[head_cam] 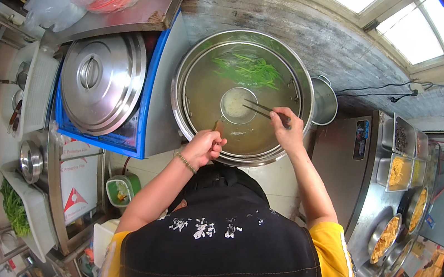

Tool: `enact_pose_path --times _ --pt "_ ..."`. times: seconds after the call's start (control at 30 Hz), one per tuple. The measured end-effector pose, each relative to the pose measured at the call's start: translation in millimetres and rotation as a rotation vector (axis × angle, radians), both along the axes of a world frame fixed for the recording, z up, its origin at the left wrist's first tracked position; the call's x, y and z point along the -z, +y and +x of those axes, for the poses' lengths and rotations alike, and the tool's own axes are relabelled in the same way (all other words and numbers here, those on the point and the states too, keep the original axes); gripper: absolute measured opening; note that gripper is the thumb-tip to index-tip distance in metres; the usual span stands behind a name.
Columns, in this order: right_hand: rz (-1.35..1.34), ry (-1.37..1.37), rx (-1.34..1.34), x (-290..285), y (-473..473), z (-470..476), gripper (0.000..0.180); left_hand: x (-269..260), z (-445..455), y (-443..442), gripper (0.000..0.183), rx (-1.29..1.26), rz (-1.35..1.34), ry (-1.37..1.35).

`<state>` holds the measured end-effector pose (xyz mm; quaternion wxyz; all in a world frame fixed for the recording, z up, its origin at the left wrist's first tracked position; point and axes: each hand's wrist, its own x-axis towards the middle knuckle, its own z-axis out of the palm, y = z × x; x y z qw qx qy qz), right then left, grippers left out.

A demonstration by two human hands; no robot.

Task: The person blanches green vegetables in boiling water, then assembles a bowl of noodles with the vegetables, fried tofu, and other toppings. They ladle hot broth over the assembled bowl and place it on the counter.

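Observation:
A large round steel pot (pixel 309 95) of cloudy liquid stands before me, with green leafy vegetables (pixel 250 70) floating at its far side. My left hand (pixel 204 146) grips the brownish handle (pixel 219 126) of a round strainer (pixel 223 115) near the pot's front rim. Pale food, perhaps noodles (pixel 236 103), lies inside the strainer. Between the fingers of my right hand (pixel 289 128) is a pair of dark chopsticks (pixel 260 109), their tips over the strainer. Whether the tips touch the food cannot be told.
Left of the pot, a large steel lid (pixel 103 81) rests on a blue-edged unit (pixel 144 128). A tall metal container (pixel 324 101) stands close at the pot's right. Farther right, a steel counter (pixel 370 191) bears food trays and bowls. A green bin (pixel 122 190) is at lower left.

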<state>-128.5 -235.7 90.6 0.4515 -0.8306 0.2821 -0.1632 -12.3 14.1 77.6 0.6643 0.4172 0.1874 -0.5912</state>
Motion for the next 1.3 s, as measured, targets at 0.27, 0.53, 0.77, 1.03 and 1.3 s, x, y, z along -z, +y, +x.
enact_pose_path --times 0.27,0.53,0.77,1.03,1.3 --pt "-0.214 0.113 -0.036 25.2 8.4 3.8 0.017 -2.6 -6.2 -5.7 0.009 0.016 -0.017 0.023" --pt "-0.020 0.013 -0.049 14.8 6.0 2.8 0.014 -27.6 -10.7 5.2 0.007 -0.021 -0.020 -0.004" --pt "-0.029 0.043 -0.070 9.6 1.8 -2.7 0.013 -29.0 -12.5 3.6 0.007 -0.026 -0.002 -0.014" --pt "-0.014 0.040 -0.033 17.0 -2.0 7.4 0.013 -26.5 -11.3 2.1 0.009 0.023 -0.028 -0.021" --pt "-0.022 0.034 -0.188 12.7 7.8 6.2 0.012 -24.3 -11.3 -1.3 0.010 0.007 -0.035 0.002"
